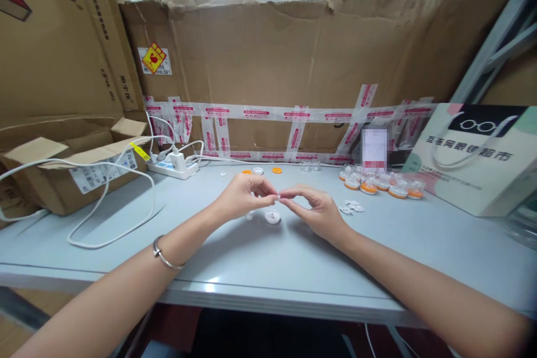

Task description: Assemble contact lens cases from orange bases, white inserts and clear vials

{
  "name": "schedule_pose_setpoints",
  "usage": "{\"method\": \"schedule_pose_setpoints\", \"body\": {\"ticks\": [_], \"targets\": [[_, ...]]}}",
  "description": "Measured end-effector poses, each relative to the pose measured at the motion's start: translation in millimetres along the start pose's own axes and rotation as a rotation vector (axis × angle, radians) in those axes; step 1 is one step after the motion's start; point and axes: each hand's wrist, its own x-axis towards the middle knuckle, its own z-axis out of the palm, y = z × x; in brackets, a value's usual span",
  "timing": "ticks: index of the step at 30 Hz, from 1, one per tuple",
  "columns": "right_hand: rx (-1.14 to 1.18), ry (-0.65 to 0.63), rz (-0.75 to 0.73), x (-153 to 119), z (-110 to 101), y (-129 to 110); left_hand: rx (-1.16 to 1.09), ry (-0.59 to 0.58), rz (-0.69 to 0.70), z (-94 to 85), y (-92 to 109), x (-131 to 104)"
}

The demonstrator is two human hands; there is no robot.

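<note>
Above the middle of the table, my left hand (248, 194) and my right hand (315, 210) meet fingertip to fingertip. Both pinch one tiny white piece (278, 197), mostly covered by the fingers, so its exact kind cannot be told. Just below them on the tabletop lies a round white plastic part (272, 216) with a raised centre. A smaller white bit (250, 216) sits to its left, under my left hand. To the right of my right hand is a small pile of white plastic pieces (352, 208).
Clear-topped round assemblies with orange and white bases (369, 187) cluster at the back right, beside a paper bag (474, 162). Orange rings (277, 170) lie behind my hands. A power strip (174, 166), white cables and an open cardboard box (75, 168) stand left. A large carton (260, 56) walls the back.
</note>
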Motion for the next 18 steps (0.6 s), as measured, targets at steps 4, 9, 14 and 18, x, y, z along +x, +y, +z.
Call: {"method": "schedule_pose_setpoints", "body": {"ticks": [4,9,14,18], "targets": [[0.009,-0.006,0.000,-0.9,0.7,-1.9,-0.042,0.025,0.005,7.8,-3.9,-1.5],[-0.027,-0.050,0.032,-1.5,-1.8,-0.7,-0.084,-0.077,-0.026,4.1,-10.5,1.0],[-0.080,-0.172,-0.022,-2.3,-5.6,6.3,0.227,-0.211,0.008,-10.0,-16.1,1.3],[-0.175,-0.297,-0.151,-2.9,-5.7,12.5,0.366,-0.350,0.006,-11.9,-22.5,-0.3]]}}
